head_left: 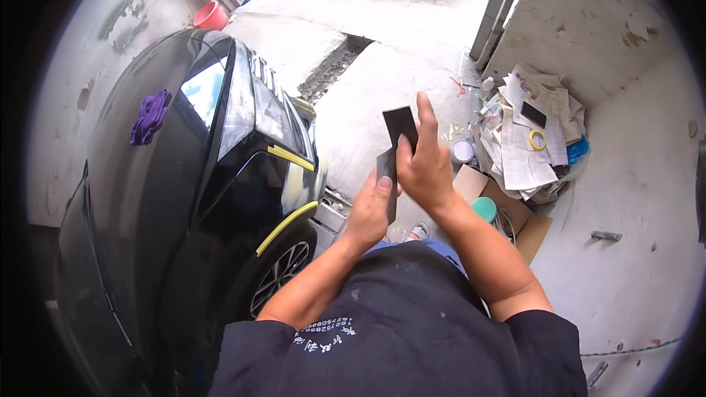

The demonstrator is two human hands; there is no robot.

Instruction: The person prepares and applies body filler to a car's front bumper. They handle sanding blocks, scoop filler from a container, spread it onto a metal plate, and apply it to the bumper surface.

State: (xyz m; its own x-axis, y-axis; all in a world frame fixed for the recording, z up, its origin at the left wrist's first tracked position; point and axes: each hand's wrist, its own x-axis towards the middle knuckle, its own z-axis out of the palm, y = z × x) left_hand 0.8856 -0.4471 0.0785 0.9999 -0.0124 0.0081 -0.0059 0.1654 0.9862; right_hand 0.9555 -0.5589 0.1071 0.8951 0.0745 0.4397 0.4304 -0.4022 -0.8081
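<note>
Black shirt (434, 309) at 6 o'clock. Dark sheet (398, 120) off centre toward 1 o'clock, grasped by left hand (370, 211) and right hand (429, 173), probably to keep it steady. Black car (158, 184) at 9 o'clock.

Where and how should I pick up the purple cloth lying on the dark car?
Probably best to pinch the bunched folds at the middle of the purple cloth, coming from above and from its right, the side you stand on. It lies crumpled on the dark car, so its raised folds should be easier to catch than its edges.
</note>
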